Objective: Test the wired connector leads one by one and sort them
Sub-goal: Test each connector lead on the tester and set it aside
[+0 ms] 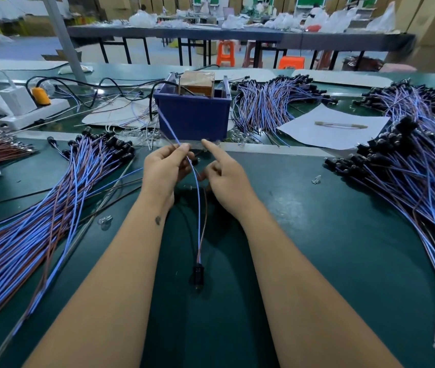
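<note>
Blue-brown lead (pixel 198 208) between both hands

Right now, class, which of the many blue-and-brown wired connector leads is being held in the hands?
The single blue-and-brown lead between both forearms, black connector toward the person; all others lie in heaps.

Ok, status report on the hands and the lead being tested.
Left hand pinches the blue wire of one lead. Right hand holds the brown wire, index finger out. Black connector hangs toward the mat. Nothing in the way.
</note>
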